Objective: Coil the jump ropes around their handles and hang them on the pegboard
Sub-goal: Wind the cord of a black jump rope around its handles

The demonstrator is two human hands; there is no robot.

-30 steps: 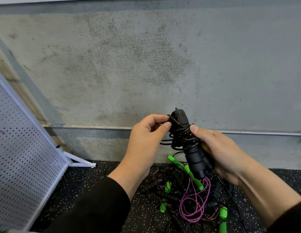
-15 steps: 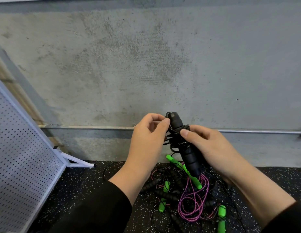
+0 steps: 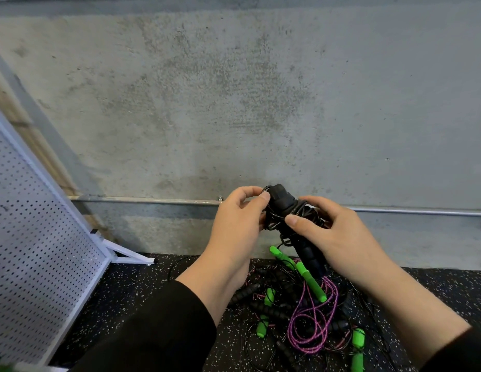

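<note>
I hold a black jump rope (image 3: 285, 208) in front of the wall, its thin black cord wound around the paired black handles. My right hand (image 3: 338, 237) grips the handles from the right, thumb pressed on the coils. My left hand (image 3: 239, 224) pinches the cord at the handles' top end between thumb and forefinger. Below, a tangled pile of jump ropes (image 3: 309, 312) lies on the floor, with green handles, black handles and a pink cord. The white pegboard (image 3: 32, 251) leans at the left.
A grey concrete wall (image 3: 234, 103) stands close ahead with a metal pipe (image 3: 153, 201) running along it. The pegboard's white foot (image 3: 129, 255) reaches onto the black speckled floor (image 3: 142, 285). Black sleeves cover both forearms.
The handle bundle has tilted left and risen slightly. My right thumb slid further over the coils, and my left hand stayed pinching the cord at the top.
</note>
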